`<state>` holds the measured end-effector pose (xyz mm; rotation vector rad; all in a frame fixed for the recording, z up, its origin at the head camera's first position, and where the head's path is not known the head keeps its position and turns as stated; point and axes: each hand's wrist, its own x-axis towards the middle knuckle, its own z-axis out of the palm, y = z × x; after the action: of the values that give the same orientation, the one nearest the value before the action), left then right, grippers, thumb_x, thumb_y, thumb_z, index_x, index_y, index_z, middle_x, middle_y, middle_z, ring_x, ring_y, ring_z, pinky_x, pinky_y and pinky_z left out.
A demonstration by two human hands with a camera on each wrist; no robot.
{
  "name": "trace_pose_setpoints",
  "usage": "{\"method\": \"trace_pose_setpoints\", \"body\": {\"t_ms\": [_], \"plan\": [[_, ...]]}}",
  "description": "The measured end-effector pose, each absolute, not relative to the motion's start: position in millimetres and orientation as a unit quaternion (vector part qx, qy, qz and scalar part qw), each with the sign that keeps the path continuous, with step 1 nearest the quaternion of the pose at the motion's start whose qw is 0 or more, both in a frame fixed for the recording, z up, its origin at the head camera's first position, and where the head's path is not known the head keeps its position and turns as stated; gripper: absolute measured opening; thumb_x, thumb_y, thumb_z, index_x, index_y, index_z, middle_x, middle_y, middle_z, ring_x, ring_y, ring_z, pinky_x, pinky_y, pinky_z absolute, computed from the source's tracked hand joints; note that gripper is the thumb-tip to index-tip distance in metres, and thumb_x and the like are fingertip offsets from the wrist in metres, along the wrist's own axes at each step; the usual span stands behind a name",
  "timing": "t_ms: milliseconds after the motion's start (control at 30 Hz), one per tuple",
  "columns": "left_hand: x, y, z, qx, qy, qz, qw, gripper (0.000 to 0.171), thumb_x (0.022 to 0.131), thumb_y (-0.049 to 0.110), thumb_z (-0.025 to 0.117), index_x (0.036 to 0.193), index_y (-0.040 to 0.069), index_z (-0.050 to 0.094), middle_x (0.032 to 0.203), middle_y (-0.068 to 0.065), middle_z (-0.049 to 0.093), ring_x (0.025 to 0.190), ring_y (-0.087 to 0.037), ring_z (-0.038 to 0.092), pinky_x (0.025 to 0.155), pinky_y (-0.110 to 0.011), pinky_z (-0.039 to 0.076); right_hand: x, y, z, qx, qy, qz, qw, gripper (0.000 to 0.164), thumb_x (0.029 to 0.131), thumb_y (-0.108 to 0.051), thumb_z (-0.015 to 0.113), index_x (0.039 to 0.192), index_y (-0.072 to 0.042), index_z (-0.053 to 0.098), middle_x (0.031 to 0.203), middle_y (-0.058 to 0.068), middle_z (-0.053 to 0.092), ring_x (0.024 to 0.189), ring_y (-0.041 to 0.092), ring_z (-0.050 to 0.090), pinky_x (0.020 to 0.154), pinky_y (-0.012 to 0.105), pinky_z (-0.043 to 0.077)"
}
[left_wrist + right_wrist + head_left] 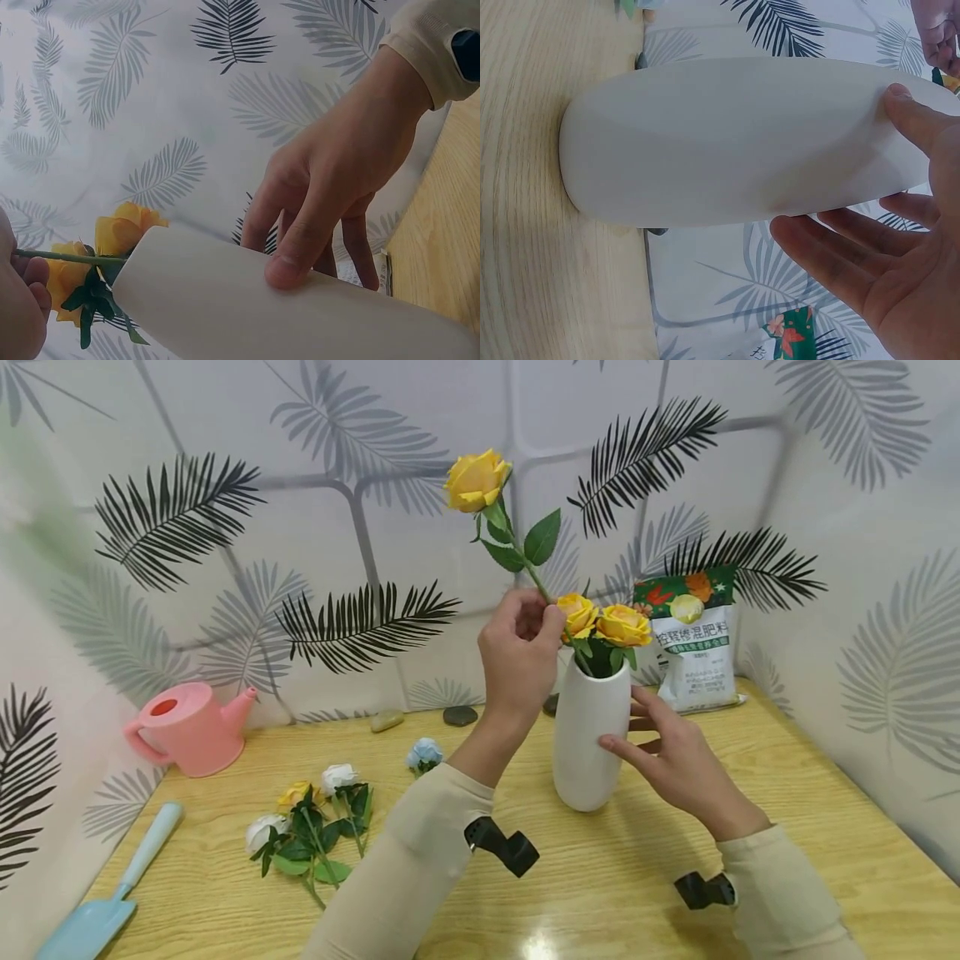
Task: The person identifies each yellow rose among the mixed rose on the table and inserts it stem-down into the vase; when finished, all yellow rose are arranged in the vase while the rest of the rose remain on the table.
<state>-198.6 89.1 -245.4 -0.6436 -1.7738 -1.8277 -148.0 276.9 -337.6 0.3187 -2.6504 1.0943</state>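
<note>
In the head view my left hand point(519, 656) pinches the stem of a long yellow rose point(477, 482), whose bloom leans up to the left. The stem's lower end dips into the mouth of a white vase point(591, 735). Two more yellow roses point(624, 625) stand in the vase, their blooms just above its rim. My right hand point(678, 760) holds the vase's right side, thumb on the front and fingers along the far side. In the right wrist view the vase point(727, 142) stands upright on the table, with the right hand's fingertips point(791, 225) against its edge.
On the left lie white and yellow roses point(341, 777), with a blue flower point(425, 753) near the left forearm. A pink watering can point(197, 731) and a blue trowel point(93, 922) are farther left. Stones point(460, 716) line the back; a fertilizer bag point(693, 643) stands behind the vase.
</note>
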Motion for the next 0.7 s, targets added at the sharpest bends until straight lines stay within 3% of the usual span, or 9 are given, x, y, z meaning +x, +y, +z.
{"method": "trace_pose_setpoints", "body": {"t_ms": [400,700], "plan": [[-202.0,94.2,-246.9,-0.246,-0.643,-0.681,0.251,0.018,0.103,0.009,0.056,0.109,-0.006,0.063,0.091,-0.019,0.065,0.065,-0.004,0.050,0.062,-0.016,0.047,-148.4,277.1,-338.0,0.108,-0.911,0.376,0.130,0.072,0.097,-0.040,0.067,0.155,-0.013,0.035,0.140,0.024,0.058,0.112,0.041,0.068,0.086,0.053,0.059],[-202.9,92.0,-247.1,-0.251,-0.641,-0.682,0.247,0.020,0.102,0.009,0.060,0.117,-0.004,0.057,0.096,-0.022,0.070,0.062,-0.007,0.051,0.061,-0.017,0.048,-148.0,276.9,-337.3,0.107,-0.912,0.374,0.126,0.072,0.097,-0.041,0.066,0.155,-0.011,0.035,0.140,0.024,0.057,0.116,0.042,0.066,0.087,0.053,0.059]]}}
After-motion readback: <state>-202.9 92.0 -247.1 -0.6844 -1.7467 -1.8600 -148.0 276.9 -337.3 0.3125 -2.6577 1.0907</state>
